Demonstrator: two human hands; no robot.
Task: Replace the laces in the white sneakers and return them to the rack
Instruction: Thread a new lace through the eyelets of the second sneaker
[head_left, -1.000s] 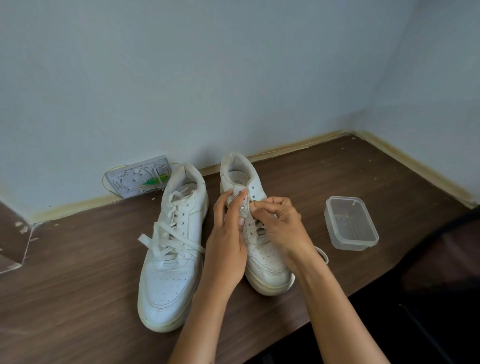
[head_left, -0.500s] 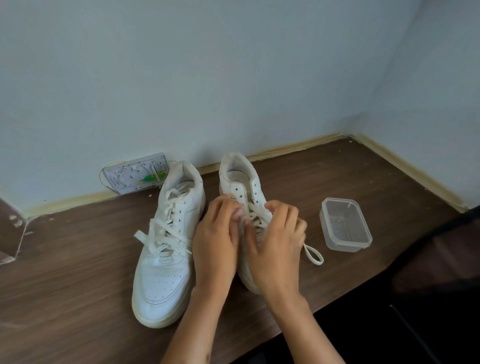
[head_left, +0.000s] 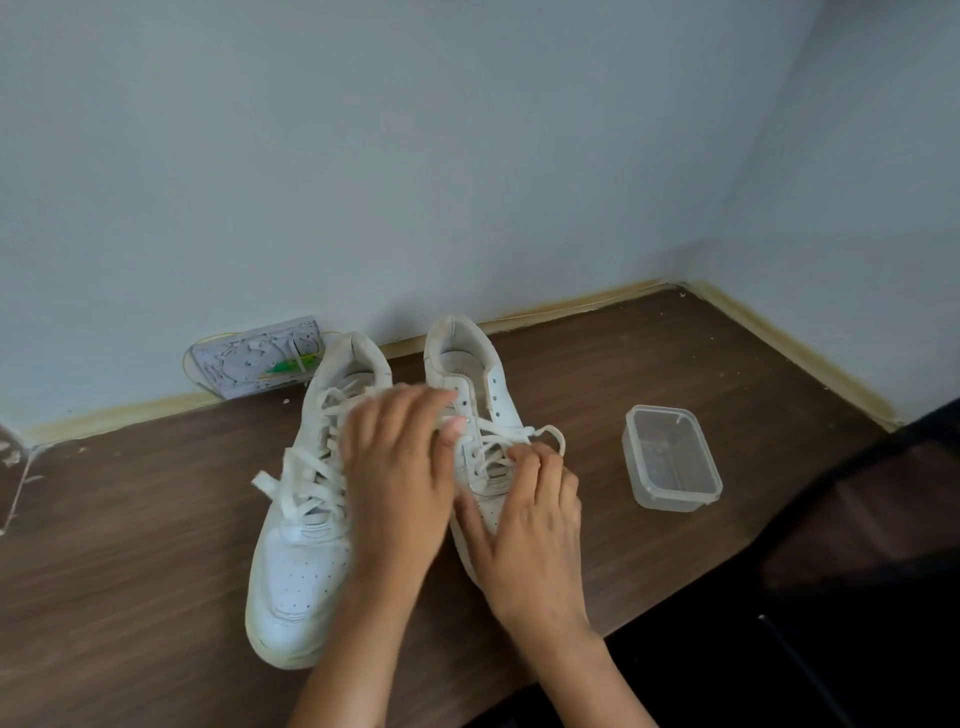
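- Left hand (head_left: 397, 478) lies blurred over the right sneaker (head_left: 470, 395); its grasp cannot be told.
- Right hand (head_left: 530, 525) fingers (head_left: 524, 457) pinch its lace (head_left: 511, 434).
- Left sneaker (head_left: 306, 519) rests on the tabletop (head_left: 130, 545).

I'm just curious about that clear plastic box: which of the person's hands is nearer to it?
Right. The right hand works the laces beside the clear plastic box; the left hand lies farther off, between the two sneakers.
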